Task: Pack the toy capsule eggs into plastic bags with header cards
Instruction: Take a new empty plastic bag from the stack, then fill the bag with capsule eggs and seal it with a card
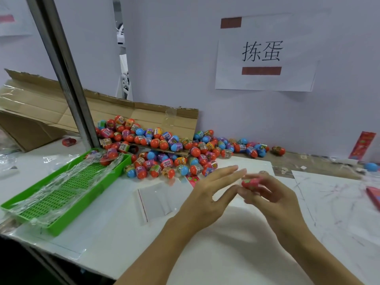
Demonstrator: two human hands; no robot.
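Early: egg pile [164,147] far left unpacked, one empty bag [155,200] near, right hand [271,194] pinching a pink card [251,183], left hand [207,192] spread, no pack finished.

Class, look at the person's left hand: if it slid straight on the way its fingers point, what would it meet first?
Most likely the right hand, which pinches a pink header card just off the left hand's fingertips; depth is unclear.
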